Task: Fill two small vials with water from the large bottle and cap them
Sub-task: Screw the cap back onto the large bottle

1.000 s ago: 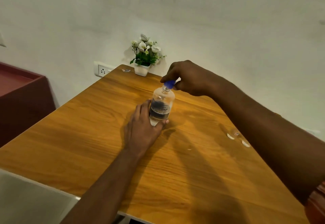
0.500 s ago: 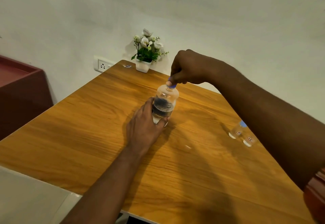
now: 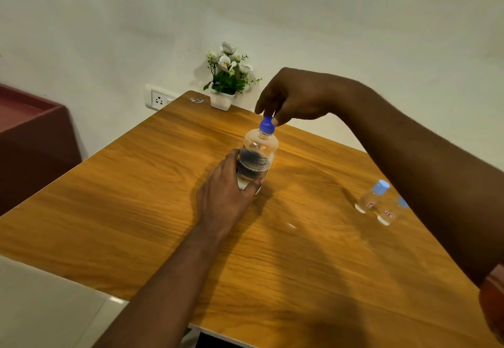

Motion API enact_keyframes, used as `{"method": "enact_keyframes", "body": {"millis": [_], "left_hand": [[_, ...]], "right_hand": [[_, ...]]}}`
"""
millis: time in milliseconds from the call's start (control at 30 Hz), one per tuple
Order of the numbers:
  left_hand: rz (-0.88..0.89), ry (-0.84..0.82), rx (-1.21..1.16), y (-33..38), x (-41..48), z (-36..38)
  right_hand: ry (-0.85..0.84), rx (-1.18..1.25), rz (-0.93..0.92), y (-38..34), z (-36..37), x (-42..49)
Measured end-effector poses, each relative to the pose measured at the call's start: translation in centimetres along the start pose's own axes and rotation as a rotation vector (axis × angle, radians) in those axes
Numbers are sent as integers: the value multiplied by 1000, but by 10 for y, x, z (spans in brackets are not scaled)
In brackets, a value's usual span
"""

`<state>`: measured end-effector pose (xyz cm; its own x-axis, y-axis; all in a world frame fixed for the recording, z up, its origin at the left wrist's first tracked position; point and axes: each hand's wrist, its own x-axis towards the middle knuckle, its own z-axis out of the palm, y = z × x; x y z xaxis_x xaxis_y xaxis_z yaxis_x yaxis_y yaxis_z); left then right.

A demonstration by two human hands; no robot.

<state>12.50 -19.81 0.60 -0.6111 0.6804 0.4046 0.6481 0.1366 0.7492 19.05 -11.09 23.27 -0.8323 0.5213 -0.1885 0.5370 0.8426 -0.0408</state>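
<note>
A clear plastic bottle (image 3: 257,154) with a dark label stands upright mid-table, holding some water. My left hand (image 3: 227,193) wraps around its lower half. My right hand (image 3: 293,96) hovers above it, with fingertips pinching the blue cap (image 3: 266,125), which sits on the neck. Two small clear vials stand at the right. The nearer-left vial (image 3: 372,197) shows its light blue cap. The other vial (image 3: 388,212) is partly hidden behind my right forearm.
The wooden table (image 3: 136,197) meets a white wall. A small white pot of flowers (image 3: 227,80) stands at its far corner, with a wall socket (image 3: 158,100) to the left. A dark red cabinet (image 3: 32,134) sits at the left.
My right hand has shifted its grip on the blue cap, so more of the cap shows. The view moved, bringing both vials into sight. The bottle and left hand stay put.
</note>
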Motion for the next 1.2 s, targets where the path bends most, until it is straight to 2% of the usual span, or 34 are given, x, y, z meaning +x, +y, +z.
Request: {"method": "enact_keyframes", "body": {"millis": [167,633,733,900,1200], "left_hand": [[1,-2,7,1,0,0],[-10,-42,-14,3,0,-4],[-4,-41,-16,3,0,-4],[-15,-42,-7,3,0,-3],[16,6,8,2,-1,-3]], "right_hand": [[10,-17,-18,4,2,8],[68,-96,196,1,22,9],[145,-16,128,9,11,4],[14,66,-35,12,1,-2],[57,-17,-31,13,10,13]]}}
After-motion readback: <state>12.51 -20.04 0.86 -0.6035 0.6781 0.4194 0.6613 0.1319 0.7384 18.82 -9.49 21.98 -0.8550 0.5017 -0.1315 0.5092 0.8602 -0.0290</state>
